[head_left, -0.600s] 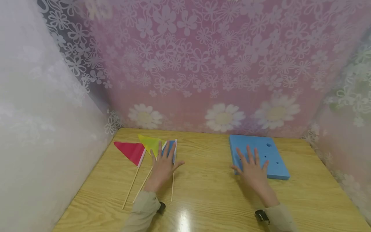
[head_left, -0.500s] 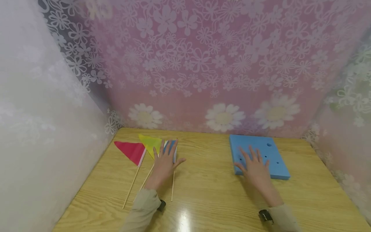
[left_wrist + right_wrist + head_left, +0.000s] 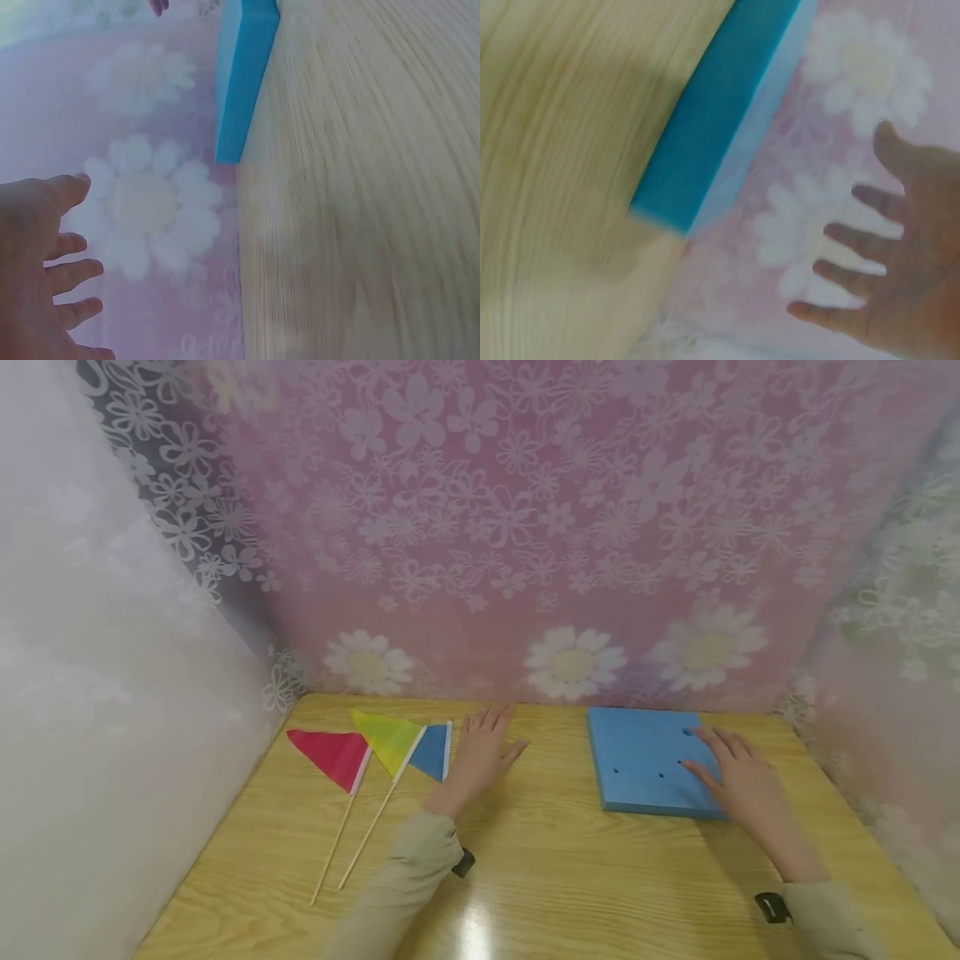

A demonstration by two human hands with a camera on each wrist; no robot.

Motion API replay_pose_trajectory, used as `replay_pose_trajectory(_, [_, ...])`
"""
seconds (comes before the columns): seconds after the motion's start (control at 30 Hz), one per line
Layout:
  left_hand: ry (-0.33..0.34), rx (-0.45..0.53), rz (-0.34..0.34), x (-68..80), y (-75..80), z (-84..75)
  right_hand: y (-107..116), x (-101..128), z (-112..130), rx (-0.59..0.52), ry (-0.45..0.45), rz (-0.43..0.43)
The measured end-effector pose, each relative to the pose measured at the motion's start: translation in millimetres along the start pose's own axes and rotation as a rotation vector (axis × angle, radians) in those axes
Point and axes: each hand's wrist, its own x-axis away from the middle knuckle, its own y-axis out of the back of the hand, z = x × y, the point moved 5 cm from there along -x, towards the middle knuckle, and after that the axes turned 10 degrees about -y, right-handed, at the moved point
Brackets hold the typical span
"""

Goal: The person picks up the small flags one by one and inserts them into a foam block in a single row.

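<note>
Three small pennant flags lie flat on the left side of the table: a red flag (image 3: 330,757), a yellow flag (image 3: 388,739) and a blue flag (image 3: 430,753). My left hand (image 3: 478,758) hovers just right of the blue flag, fingers extended, holding nothing; the forearm hides the blue flag's stick. At the right lies a thick blue board (image 3: 637,742) with several holes in its top. My right hand (image 3: 752,785) is over the board's right edge, thumb and fingers spread apart. In the right wrist view a gap shows between that hand and the board.
The wood-grain table (image 3: 547,860) is bounded at the back by a pink floral curtain (image 3: 480,568). A pale cloth (image 3: 112,693) hangs along the left side, and another floral cloth (image 3: 892,693) along the right. Bare wood lies between the hands.
My left hand has moved right, off the flags, uncovering the yellow and blue cloth. The right hand has shifted right across the board to its right edge. The flags and board stay put.
</note>
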Motion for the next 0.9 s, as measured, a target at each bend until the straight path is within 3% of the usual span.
replay_pose_trajectory(0.2, [-0.075,-0.022,0.071,-26.2,-25.7,-34.9,-8,2,-34,0.019,-0.047,0.241])
replay_pose_trajectory(0.43, [-0.145,-0.033,0.204,-47.5,-65.6,-69.6,-27,8,-61,0.040,0.045,0.294])
replay_pose_trajectory(0.7, [-0.148,-0.009,0.366,-49.1,-103.5,-80.6,-45,17,-85,-0.056,0.009,0.416])
replay_pose_trajectory(0.9, [-0.128,-0.039,0.428,-47.4,-113.3,-80.7,-45,19,-87,-0.091,-0.004,0.411])
